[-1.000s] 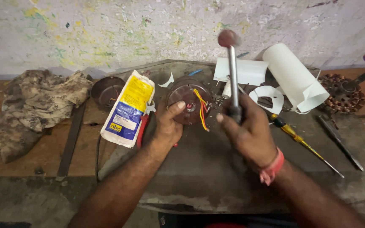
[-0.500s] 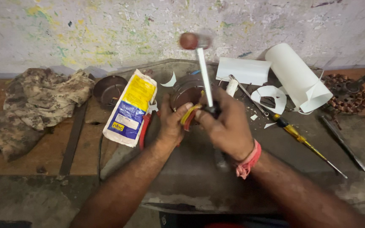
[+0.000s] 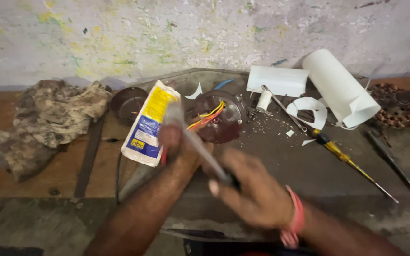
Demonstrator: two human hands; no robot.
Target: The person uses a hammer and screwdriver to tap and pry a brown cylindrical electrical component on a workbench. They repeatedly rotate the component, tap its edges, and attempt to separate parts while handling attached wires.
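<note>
Swung down leftward, the blurred hammer [image 3: 186, 137] hides the left hand [image 3: 179, 147], grip unclear; right hand [image 3: 250, 192] fingers clench its handle.

place: repair workshop | signs: screwdriver [image 3: 345, 159], motor part [image 3: 219, 121], paint-flecked wall [image 3: 167, 33]

One packet on our bench

We see a flat, oblong packet [image 3: 149, 124] lying tilted left of the dark round motor [image 3: 221, 122]: white at its edges, with a yellow upper panel, a blue lower panel and a small yellow patch near its bottom corner.
</note>
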